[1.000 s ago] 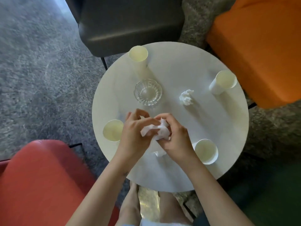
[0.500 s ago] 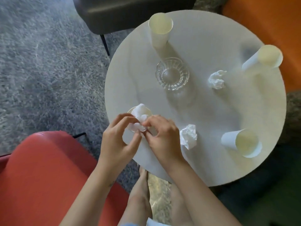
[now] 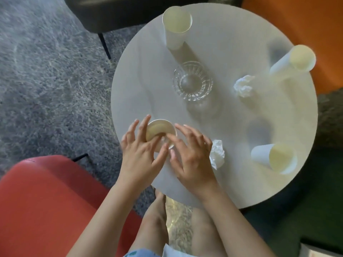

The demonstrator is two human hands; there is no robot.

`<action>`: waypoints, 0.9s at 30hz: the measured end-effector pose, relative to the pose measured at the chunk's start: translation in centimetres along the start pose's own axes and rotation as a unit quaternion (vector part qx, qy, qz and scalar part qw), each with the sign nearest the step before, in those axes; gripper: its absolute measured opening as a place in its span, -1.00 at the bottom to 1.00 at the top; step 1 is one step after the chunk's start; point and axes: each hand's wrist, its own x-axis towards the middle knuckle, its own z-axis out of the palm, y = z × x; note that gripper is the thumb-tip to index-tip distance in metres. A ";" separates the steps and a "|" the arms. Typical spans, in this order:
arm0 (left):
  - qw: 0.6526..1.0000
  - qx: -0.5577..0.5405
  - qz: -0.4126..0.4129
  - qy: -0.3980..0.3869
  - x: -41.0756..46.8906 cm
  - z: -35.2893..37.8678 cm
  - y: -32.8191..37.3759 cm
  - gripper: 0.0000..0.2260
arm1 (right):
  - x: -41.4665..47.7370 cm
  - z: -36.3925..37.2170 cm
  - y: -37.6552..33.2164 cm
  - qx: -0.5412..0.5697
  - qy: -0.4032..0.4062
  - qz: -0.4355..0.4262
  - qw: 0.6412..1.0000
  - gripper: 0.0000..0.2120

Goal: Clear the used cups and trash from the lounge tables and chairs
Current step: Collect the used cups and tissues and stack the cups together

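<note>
left hand (image 3: 141,156) and right hand (image 3: 192,156), fingers spread, grip slack, seemingly just touch the paper cup (image 3: 160,127).

Bare tabletop (image 3: 144,80) lies open left of the glass dish (image 3: 193,81), and a wide lane runs between that dish and the near-right cup (image 3: 274,157). A crumpled napkin (image 3: 217,153) sits just beside my right hand (image 3: 193,160), barring a rightward reach. A second wad (image 3: 244,86), the far cup (image 3: 176,27) and the far-right cup (image 3: 295,60) stand beyond.

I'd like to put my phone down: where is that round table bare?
Bare: left of the glass dish; between the far cup and right cup. Crowded: near edge, left hand and right hand at a cup, tissue beside.
</note>
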 end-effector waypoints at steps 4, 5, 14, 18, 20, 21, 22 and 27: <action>0.997 0.054 0.036 -0.031 1.7 0.8 0.7 -0.45 | -1.5 -0.8 2.4 -0.039 0.090 0.112 0.989 -0.64; 0.996 0.064 0.047 -0.036 2.1 1.0 1.0 -0.48 | -1.9 -0.8 3.0 -0.055 0.094 0.136 0.985 -0.62; 0.994 0.006 0.101 -0.047 5.0 2.6 4.7 -0.72 | -4.5 -0.7 6.4 0.003 0.035 0.206 0.978 -0.60; 0.992 0.002 0.116 -0.041 4.9 2.3 4.9 -0.58 | -3.1 -2.6 6.3 0.061 0.069 0.214 0.973 -0.64; 0.992 -0.007 0.117 -0.044 4.5 2.1 5.0 -0.54 | -1.9 -4.0 5.5 0.076 0.142 0.189 0.969 -0.66; 0.992 -0.016 0.113 -0.044 4.3 2.1 5.0 -0.51 | -1.4 -4.6 4.9 0.090 0.176 0.176 0.964 -0.66; 0.993 -0.027 0.110 -0.042 4.0 2.0 5.0 -0.49 | -0.8 -5.0 4.3 0.109 0.201 0.162 0.960 -0.67; 0.992 -0.081 0.094 0.013 2.7 1.9 5.2 -0.39 | 1.8 -4.7 2.1 0.101 0.167 0.091 0.977 -0.84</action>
